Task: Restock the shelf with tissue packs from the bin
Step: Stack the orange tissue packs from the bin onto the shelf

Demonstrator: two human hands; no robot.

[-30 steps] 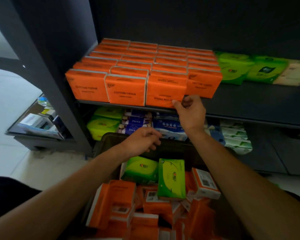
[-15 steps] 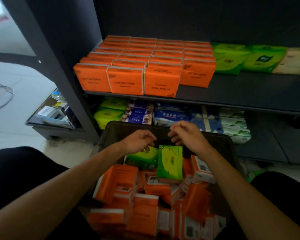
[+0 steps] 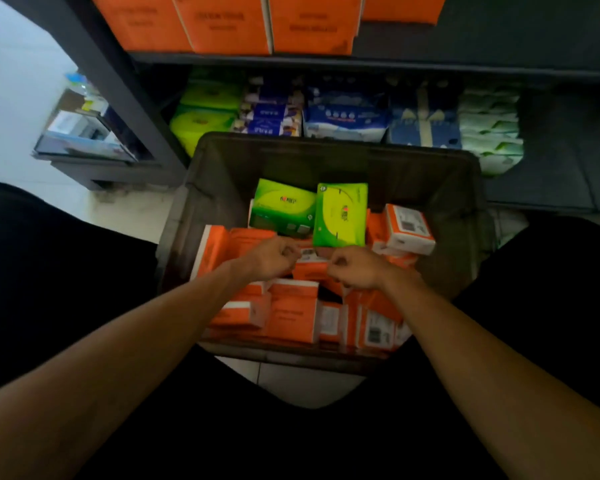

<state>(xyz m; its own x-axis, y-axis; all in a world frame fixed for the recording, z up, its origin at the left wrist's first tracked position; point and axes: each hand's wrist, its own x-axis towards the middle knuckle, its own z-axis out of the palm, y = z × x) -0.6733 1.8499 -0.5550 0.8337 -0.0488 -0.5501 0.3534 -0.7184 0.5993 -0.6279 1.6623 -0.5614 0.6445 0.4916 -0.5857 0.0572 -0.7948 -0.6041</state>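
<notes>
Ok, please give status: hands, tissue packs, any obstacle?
Left hand and right hand over the bin, fingers curled, grip unclear. Orange tissue pack between them. Two green packs behind, not in the way.

Cut off by top edge at 12 o'clock: orange shelf packs (image 3: 229, 26), print too blurred to read. Partly hidden behind bin (image 3: 326, 152) rim at 1 o'clock: blue and white packs (image 3: 347, 116). Covered at centre by curled left hand (image 3: 271, 259) and right hand (image 3: 355, 268): orange bin pack (image 3: 310, 271); unclear whether gripped.
</notes>
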